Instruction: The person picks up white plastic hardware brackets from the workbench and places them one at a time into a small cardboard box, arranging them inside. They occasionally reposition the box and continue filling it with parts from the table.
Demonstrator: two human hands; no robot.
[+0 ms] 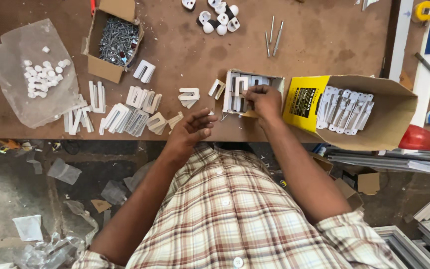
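My right hand reaches into a small open cardboard box of white plastic brackets and pinches one bracket there. My left hand hovers at the table's front edge, fingers curled and apart, holding nothing. Just beyond it lie loose white brackets, and a row of several more brackets stretches to the left along the brown table.
A yellow carton with white brackets lies on its side at right. A cardboard box of screws stands at the back left beside a clear bag with white caps. White round fittings and long bolts lie at the back.
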